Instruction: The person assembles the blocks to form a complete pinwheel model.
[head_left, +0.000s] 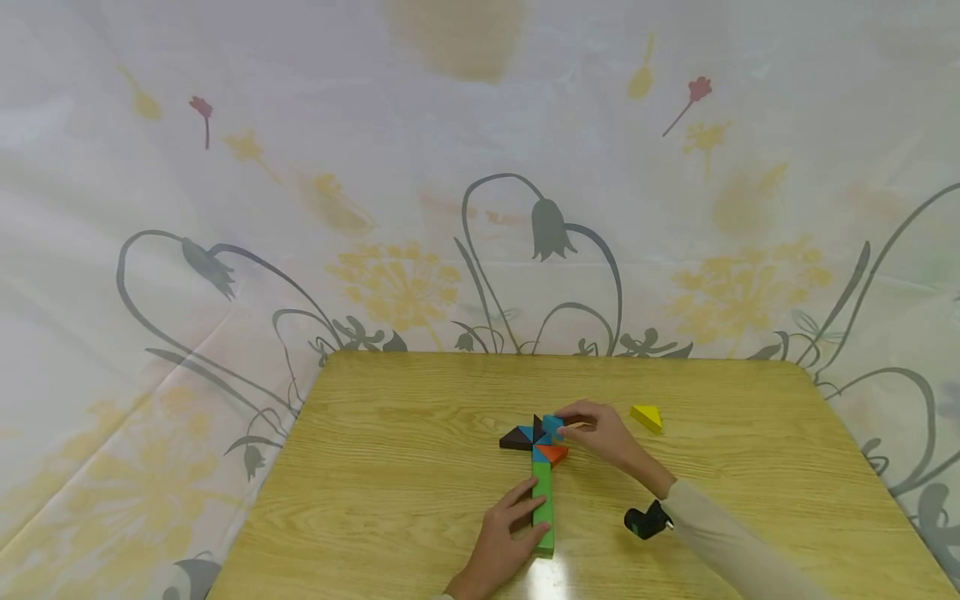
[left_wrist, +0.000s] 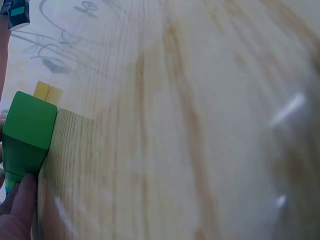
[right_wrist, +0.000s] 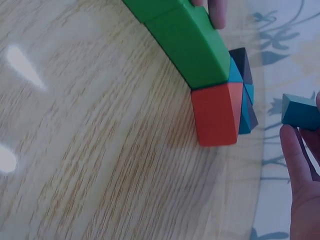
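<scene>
My right hand [head_left: 602, 431] pinches a blue triangular block [head_left: 552, 426] between thumb and fingertips, at the upper right of a flat block figure. The right wrist view shows this blue block [right_wrist: 299, 111] held apart from the others. My left hand [head_left: 498, 537] rests its fairly straight fingers on the long green stem [head_left: 542, 500], which is made of green blocks [right_wrist: 190, 45] set end to end. Above the stem sit blue triangles [head_left: 540, 454], dark triangular blocks [head_left: 515, 438] and an orange-red triangular block [head_left: 553, 454]. The stem's green end [left_wrist: 31, 120] fills the left wrist view's left side.
A yellow triangular block [head_left: 647, 418] lies right of my right hand. A small black object [head_left: 647, 520] lies near my right forearm. The wooden table [head_left: 375, 483] backs onto a white sheet [head_left: 420, 150] printed with flowers.
</scene>
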